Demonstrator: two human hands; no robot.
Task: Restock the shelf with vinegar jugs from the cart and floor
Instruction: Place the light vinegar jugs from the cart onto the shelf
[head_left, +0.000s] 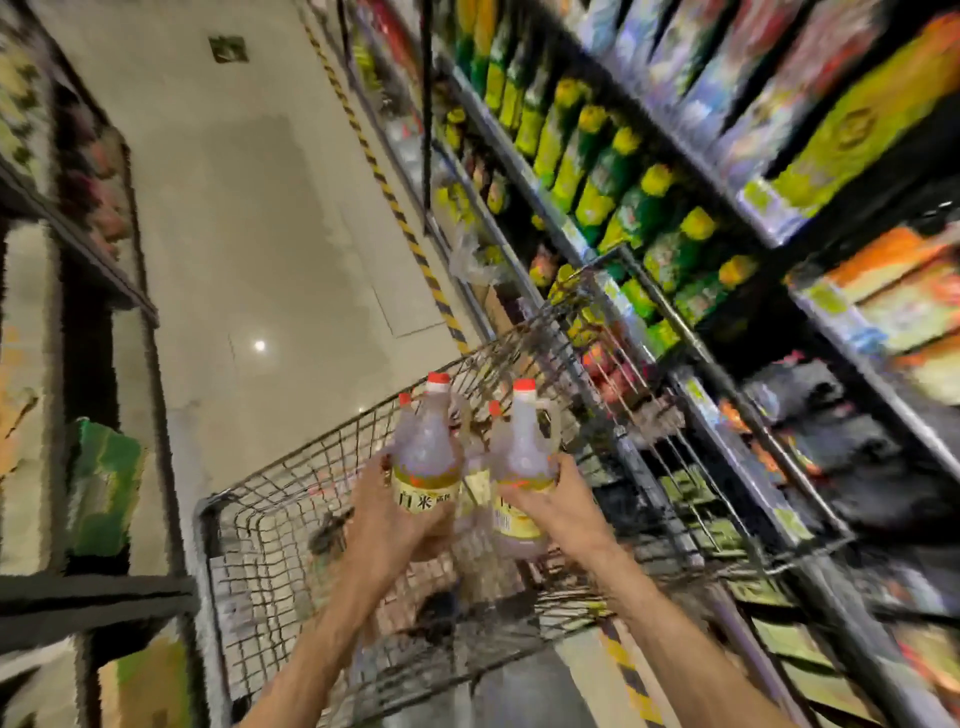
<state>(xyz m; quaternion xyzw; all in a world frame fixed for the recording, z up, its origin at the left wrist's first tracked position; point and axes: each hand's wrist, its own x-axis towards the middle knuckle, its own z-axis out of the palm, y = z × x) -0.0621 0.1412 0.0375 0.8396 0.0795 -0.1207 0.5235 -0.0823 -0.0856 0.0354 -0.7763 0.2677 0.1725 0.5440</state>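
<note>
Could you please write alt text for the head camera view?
Left hand and right hand each hold a red-capped vinegar jug above a wire cart in a shop aisle, stocked shelves alongside.

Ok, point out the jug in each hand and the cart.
left jug (427, 457), head view, clear body above label
right jug (522, 449), head view, clear body
cart (260, 512), head view, left wire wall

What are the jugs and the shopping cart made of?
The vinegar jugs look like clear plastic: you can see pale liquid through the walls, and each has a moulded handle. Their red caps look like plastic too. The yellow labels may be paper or film; it is too blurred to tell. The cart looks like bare grey metal wire, welded into a grid.
</note>
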